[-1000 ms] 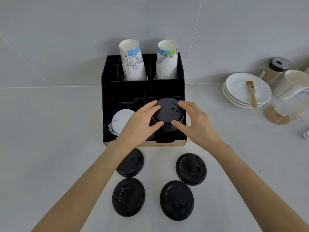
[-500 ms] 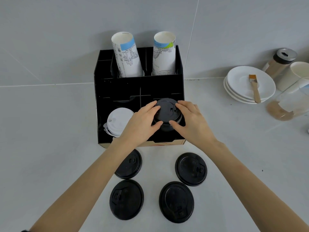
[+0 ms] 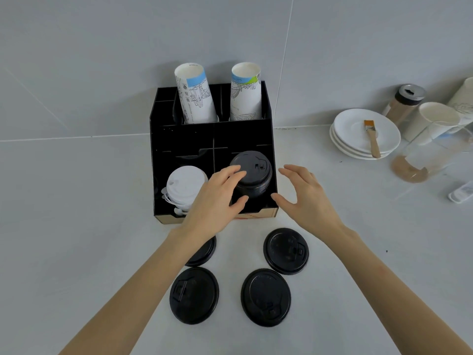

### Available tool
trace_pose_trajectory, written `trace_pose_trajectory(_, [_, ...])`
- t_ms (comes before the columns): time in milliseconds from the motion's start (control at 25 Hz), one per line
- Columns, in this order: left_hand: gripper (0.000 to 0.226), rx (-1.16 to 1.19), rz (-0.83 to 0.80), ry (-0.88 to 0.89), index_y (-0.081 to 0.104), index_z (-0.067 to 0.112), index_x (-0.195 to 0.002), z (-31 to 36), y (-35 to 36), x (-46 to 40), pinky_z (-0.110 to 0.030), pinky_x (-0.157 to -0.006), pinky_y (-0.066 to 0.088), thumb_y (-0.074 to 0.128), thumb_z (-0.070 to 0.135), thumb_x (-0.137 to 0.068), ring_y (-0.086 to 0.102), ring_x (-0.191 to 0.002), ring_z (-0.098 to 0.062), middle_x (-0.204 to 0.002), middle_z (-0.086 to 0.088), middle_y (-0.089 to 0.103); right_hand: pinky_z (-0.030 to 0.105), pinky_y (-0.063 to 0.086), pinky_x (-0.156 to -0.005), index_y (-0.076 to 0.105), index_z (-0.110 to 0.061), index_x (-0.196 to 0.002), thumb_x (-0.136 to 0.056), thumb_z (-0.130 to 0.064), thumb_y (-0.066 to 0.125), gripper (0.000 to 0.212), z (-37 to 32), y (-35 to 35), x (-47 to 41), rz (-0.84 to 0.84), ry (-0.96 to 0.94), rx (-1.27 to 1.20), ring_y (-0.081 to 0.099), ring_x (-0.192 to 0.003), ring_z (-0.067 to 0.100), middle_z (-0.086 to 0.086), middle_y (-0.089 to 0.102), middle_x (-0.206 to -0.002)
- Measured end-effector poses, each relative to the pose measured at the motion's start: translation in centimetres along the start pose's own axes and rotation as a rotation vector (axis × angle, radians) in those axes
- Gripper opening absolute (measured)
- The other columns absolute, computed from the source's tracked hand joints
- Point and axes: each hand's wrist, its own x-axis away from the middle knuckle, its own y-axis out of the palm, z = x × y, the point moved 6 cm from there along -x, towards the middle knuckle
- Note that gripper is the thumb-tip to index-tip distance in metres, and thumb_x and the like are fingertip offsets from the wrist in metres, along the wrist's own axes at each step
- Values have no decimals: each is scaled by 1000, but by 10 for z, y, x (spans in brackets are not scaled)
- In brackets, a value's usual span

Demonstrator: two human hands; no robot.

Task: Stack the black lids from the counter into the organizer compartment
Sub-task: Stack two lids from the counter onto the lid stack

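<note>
A black compartment organizer is standing on the pale tabletop against the wall. In its front right compartment a stack of black lids is sitting, rising above the front edge. The left hand is resting its fingertips on the top lid at that lid's 9 o'clock side, thumb curling against the stack's lower front; its grip is narrow and touching the stack rather than lifting it. The right hand is hovering just beside the organizer's right wall, at 3 o'clock from the stack, fingers spread wide and holding nothing.

White lids are filling the front left compartment. Two printed paper cup stacks are leaning in the rear compartments.

Four loose black lids are lying on the tabletop at 6 o'clock from the organizer, two nearer it and two farther out; the left forearm is partly covering the near left one.

Off at 3 o'clock, a pastry brush is lying on stacked white saucers.
</note>
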Motion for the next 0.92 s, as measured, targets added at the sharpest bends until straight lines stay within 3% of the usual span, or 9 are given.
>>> trace_pose_trajectory(240, [48, -13, -52, 75, 38, 12, -131, 18, 20, 24, -38, -108, 32, 54, 21, -87, 36, -131, -20, -142, -6, 40, 31, 29, -105, 37, -13, -130, -84, -24, 57, 51, 22, 3, 42, -41, 54, -6, 34, -129, 21, 4, 39, -140])
trace_pose_trajectory(400, [54, -56, -240, 68, 27, 15, -136, 22, 53, 35, -31, -110, 24, 51, 27, -88, 28, -134, -17, -146, -2, 31, 32, 31, -105, 37, -14, -130, -83, -24, 59, 53, 41, 14, 70, -82, 98, -26, 36, -128, 21, 4, 41, -139])
trace_pose_trajectory(640, [62, -123, -465, 40, 20, 16, -137, 24, 100, 47, -37, -111, 22, 51, 34, -87, 24, -135, -20, -148, -2, 26, 28, 31, -104, 36, -16, -130, -79, -28, 64, 59, 62, 36, 103, -168, 165, -68, 39, -126, 19, 1, 42, -137])
trace_pose_trajectory(920, [61, -116, -501, 39, 20, 15, -137, 26, 116, 49, -39, -111, 26, 52, 28, -87, 26, -134, -24, -148, -6, 24, 26, 34, -101, 40, -12, -127, -78, -19, 66, 56, 64, 47, 106, -144, 165, -118, 45, -122, 20, 3, 45, -134])
